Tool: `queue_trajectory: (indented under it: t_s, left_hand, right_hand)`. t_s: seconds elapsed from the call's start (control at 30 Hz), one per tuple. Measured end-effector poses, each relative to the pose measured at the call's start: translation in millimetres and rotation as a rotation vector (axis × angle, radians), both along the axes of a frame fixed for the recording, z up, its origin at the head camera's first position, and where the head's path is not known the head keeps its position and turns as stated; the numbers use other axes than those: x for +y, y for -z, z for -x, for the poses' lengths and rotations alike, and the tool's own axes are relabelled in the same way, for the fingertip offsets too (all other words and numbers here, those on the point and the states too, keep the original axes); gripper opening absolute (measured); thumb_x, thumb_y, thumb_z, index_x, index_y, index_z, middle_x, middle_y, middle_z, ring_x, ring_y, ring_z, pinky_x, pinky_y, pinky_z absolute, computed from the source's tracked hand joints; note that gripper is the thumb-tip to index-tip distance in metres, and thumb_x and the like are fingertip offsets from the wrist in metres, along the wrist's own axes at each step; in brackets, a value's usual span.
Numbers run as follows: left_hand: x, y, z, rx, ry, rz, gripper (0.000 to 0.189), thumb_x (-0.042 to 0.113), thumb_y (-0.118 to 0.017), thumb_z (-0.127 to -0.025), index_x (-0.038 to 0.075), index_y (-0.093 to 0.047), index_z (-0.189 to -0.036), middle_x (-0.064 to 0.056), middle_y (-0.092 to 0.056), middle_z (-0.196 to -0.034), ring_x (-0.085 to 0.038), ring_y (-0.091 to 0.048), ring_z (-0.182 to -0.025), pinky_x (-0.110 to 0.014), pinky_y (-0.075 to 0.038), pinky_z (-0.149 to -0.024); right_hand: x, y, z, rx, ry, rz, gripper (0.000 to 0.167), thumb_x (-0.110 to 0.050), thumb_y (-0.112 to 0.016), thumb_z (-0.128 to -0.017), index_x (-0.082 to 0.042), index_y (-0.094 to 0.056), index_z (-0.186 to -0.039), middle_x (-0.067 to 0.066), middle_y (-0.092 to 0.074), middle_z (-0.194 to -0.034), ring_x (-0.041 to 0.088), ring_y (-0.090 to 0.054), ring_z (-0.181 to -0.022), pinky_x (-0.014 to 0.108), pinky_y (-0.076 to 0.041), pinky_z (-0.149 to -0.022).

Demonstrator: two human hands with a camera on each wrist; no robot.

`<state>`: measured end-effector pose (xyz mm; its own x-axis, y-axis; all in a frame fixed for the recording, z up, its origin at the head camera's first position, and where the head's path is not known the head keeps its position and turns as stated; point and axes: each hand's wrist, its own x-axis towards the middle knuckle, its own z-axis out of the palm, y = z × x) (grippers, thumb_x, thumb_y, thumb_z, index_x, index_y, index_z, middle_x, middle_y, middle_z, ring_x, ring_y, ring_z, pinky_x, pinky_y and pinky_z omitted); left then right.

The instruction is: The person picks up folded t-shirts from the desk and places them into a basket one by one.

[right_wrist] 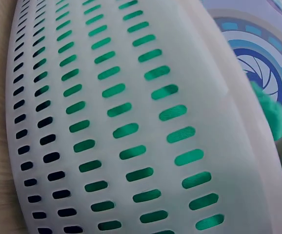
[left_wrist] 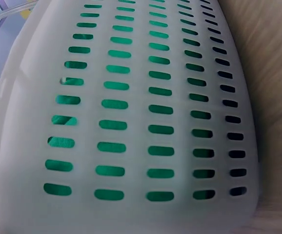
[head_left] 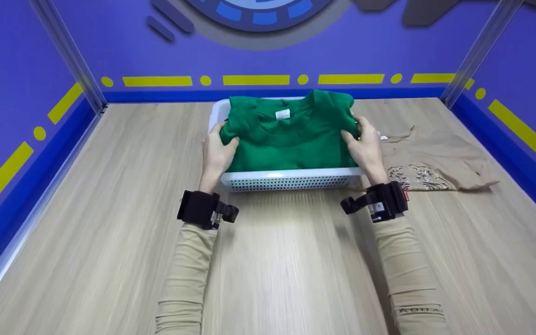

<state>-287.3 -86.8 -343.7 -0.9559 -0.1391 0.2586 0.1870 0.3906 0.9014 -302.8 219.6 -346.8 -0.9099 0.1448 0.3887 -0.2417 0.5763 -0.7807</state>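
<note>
A green T-shirt (head_left: 291,151) with a round neck and a white neck label (head_left: 283,114) lies in a white perforated plastic basket (head_left: 296,174). My left hand (head_left: 218,152) pinches the shirt at its left side, thumb on top. On the opposite side my right hand (head_left: 366,148) holds the shirt's right edge the same way. Both wrist views are filled by the basket's slotted wall (left_wrist: 136,112), with green cloth (right_wrist: 130,130) showing through the slots. The fingers under the cloth are hidden.
Right of the basket, a beige garment (head_left: 440,160) with a dark floral pattern lies on the wooden table (head_left: 277,260). Blue-purple panels (head_left: 268,60) with yellow markings stand behind and at both sides.
</note>
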Motion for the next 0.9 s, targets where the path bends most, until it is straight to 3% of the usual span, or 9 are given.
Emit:
queue_trajectory:
  t_s: [0.23, 0.43, 0.67, 0.8, 0.9]
  left_hand:
    - [0.9, 2.6, 2.8, 0.004, 0.038, 0.007, 0.047, 0.005, -0.052, -0.093, -0.001, -0.043, -0.139, -0.018, -0.049, -0.141, -0.029, -0.043, -0.133, -0.04, -0.034, -0.111]
    - [1.1, 2.7, 2.3, -0.01, 0.06, 0.033, 0.049, 0.009, -0.048, -0.097, -0.001, -0.036, -0.144, -0.019, -0.041, -0.147, -0.029, -0.038, -0.138, -0.039, -0.032, -0.114]
    - [4.2, -3.1, -3.3, -0.003, 0.086, 0.079, 0.046, 0.011, -0.051, -0.097, 0.002, -0.041, -0.141, -0.018, -0.045, -0.144, -0.031, -0.041, -0.135, -0.041, -0.034, -0.112]
    - [8.5, -7.0, -7.9, 0.026, 0.143, 0.136, 0.041, 0.011, -0.051, -0.096, 0.003, -0.047, -0.136, -0.017, -0.051, -0.139, -0.033, -0.046, -0.13, -0.041, -0.038, -0.109]
    - [12.8, -8.4, -11.9, 0.032, 0.251, 0.192, 0.039, 0.011, -0.052, -0.097, 0.003, -0.049, -0.135, -0.017, -0.054, -0.135, -0.033, -0.049, -0.127, -0.041, -0.04, -0.107]
  right_hand:
    - [0, 2.5, -0.4, -0.008, -0.019, -0.045, 0.04, -0.002, -0.056, -0.092, 0.007, -0.049, -0.13, 0.028, -0.06, -0.124, 0.037, -0.054, -0.122, 0.046, -0.039, -0.106]
    - [-3, 1.7, -1.7, -0.049, -0.019, -0.052, 0.042, 0.002, -0.054, -0.091, 0.009, -0.047, -0.132, 0.03, -0.057, -0.126, 0.04, -0.055, -0.119, 0.046, -0.044, -0.102]
    - [-4, -1.7, -4.3, -0.087, 0.016, -0.087, 0.039, 0.0, -0.055, -0.09, 0.011, -0.052, -0.127, 0.028, -0.058, -0.126, 0.039, -0.058, -0.115, 0.042, -0.047, -0.1]
    - [-3, -2.8, -5.3, -0.087, 0.022, -0.101, 0.036, 0.0, -0.055, -0.09, 0.011, -0.054, -0.124, 0.028, -0.058, -0.125, 0.039, -0.058, -0.115, 0.042, -0.047, -0.099]
    - [-1, -2.9, -5.5, -0.085, 0.014, -0.098, 0.034, 0.001, -0.055, -0.09, 0.011, -0.056, -0.122, 0.029, -0.058, -0.124, 0.039, -0.058, -0.113, 0.042, -0.048, -0.099]
